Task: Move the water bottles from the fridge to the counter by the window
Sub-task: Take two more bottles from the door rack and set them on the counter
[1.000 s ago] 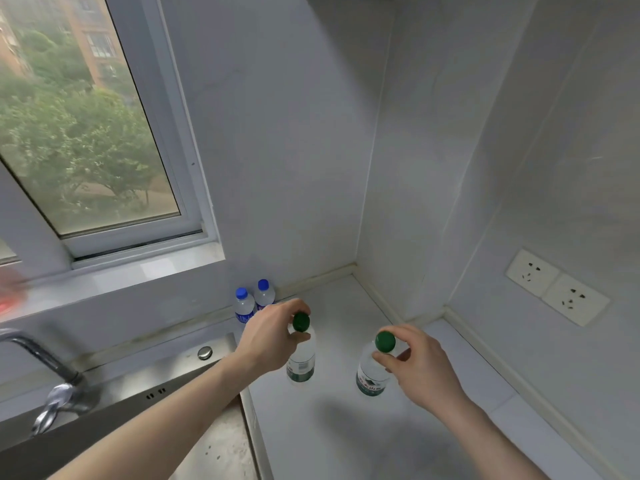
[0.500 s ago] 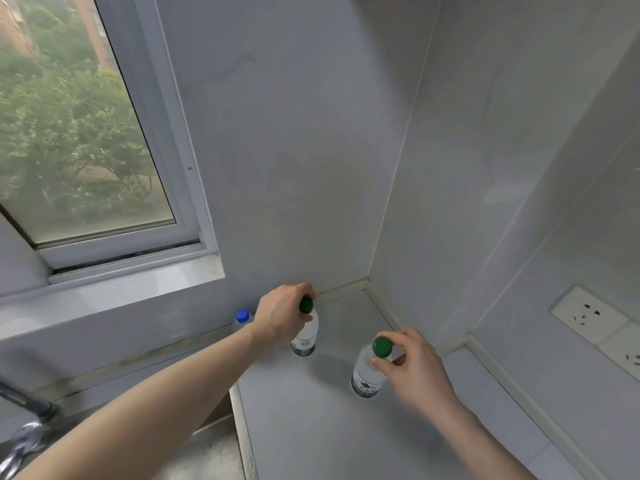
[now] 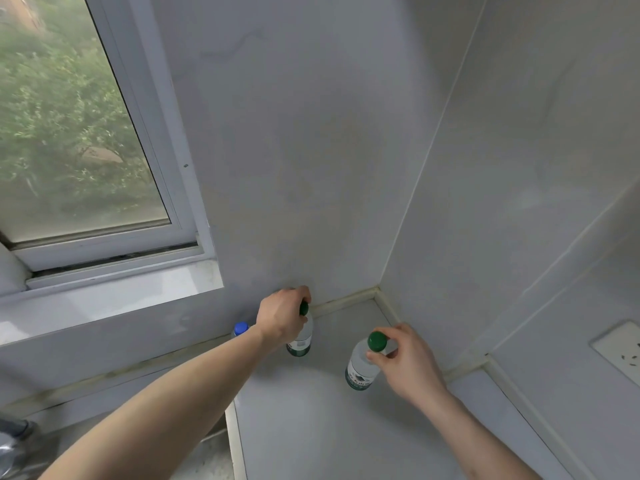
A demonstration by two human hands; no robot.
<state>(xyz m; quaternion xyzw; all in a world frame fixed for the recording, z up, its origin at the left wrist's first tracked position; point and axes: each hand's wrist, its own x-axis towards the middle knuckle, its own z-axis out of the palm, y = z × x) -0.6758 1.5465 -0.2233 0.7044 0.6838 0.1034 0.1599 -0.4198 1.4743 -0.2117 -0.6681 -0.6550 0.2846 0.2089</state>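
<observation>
Both forearms were bare from the lower edge of the picture up to the wrists, with no sleeve showing on either. The left hand (image 3: 282, 318) and the right hand (image 3: 407, 367) wore no glove, ring, watch or band. The fingernails that showed were short and unpainted.

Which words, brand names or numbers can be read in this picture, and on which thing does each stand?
None can be read.
White and green label on the right green-capped clear plastic bottle: print too blurred.
Label on the left green-capped clear plastic bottle: mostly hidden, unreadable.
White wall socket: no text visible.
</observation>
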